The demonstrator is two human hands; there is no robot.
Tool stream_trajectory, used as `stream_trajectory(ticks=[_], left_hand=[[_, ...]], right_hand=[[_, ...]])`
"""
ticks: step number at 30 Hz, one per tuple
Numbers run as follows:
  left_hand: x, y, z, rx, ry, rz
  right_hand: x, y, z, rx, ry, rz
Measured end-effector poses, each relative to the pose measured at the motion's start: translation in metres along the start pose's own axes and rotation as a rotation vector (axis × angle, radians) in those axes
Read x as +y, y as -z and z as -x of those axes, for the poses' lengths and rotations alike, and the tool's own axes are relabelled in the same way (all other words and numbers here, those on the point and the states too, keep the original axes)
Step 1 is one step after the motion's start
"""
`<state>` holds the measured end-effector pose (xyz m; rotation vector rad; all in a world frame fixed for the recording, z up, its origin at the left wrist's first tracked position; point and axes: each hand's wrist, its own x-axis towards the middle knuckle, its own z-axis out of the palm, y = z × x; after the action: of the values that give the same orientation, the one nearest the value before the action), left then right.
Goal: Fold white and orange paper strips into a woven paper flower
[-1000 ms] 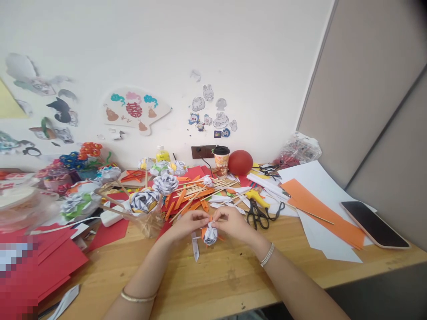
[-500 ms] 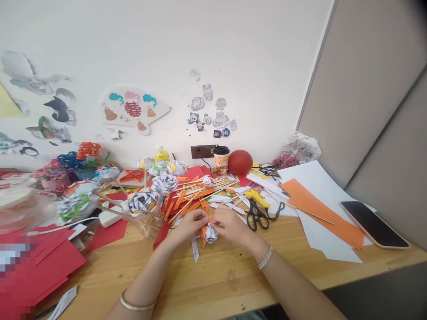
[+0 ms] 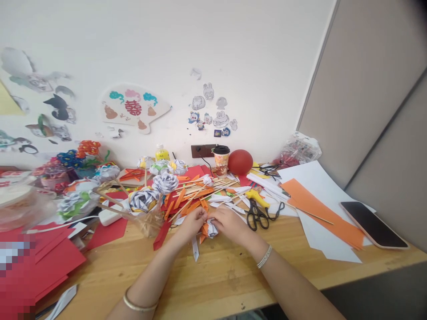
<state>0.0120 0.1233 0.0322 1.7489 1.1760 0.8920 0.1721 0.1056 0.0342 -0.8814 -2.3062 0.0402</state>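
Note:
A small paper flower (image 3: pixel 211 229), white with orange paper at its side, hangs head-down just over the wooden table. My left hand (image 3: pixel 192 223) and my right hand (image 3: pixel 230 223) meet above it, fingertips pinched close together on its base. The exact spot each finger grips is hidden by the fingers. A narrow white paper strip (image 3: pixel 195 249) lies below my left hand. Right of my right hand are black-handled scissors (image 3: pixel 256 218) and a yellow glue gun (image 3: pixel 257 198). Behind my hands, thin wooden sticks (image 3: pixel 191 190) lie among orange paper pieces (image 3: pixel 180 198).
Larger paper roses (image 3: pixel 143 201) on sticks stand at left in a clear plastic cup (image 3: pixel 149 226). Red paper sheets (image 3: pixel 56 266) cover the left front. A lidded paper cup (image 3: pixel 221 161) and a red balloon (image 3: pixel 240 162) stand at the back. A phone (image 3: pixel 373 224) lies right, on white sheets.
The flower has turned slightly, so more orange paper shows at its left side. Both hands have shifted only a little and stay together around its base.

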Motion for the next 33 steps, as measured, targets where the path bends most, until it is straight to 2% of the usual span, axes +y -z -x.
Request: stream_trajectory(ticks=[3, 8, 10, 13, 16, 21, 27, 33], left_hand=[[-0.005, 0.001, -0.003, 0.044, 0.008, 0.014], [-0.007, 0.001, -0.004, 0.038, 0.022, 0.054], [-0.005, 0.002, -0.003, 0.058, -0.002, 0.056], [-0.002, 0.003, -0.002, 0.151, -0.038, 0.015], [0.003, 0.004, -0.001, 0.212, -0.03, -0.018], [0.006, 0.003, 0.0, 0.212, -0.055, -0.038], [0.002, 0.003, -0.002, 0.235, -0.06, -0.069], [-0.002, 0.002, -0.003, 0.27, -0.035, -0.077]], right_hand=[[-0.001, 0.002, 0.002, 0.009, -0.005, 0.004], [-0.006, 0.01, 0.005, -0.006, 0.1, 0.008], [-0.009, 0.012, 0.006, 0.009, 0.069, -0.012], [-0.014, 0.012, 0.004, 0.055, -0.032, -0.063], [-0.015, 0.008, 0.002, 0.077, -0.028, -0.108], [-0.017, 0.008, 0.003, 0.069, 0.074, -0.082], [-0.026, 0.007, 0.002, 0.073, -0.062, -0.054], [-0.025, -0.005, 0.003, 0.07, -0.047, -0.028]])
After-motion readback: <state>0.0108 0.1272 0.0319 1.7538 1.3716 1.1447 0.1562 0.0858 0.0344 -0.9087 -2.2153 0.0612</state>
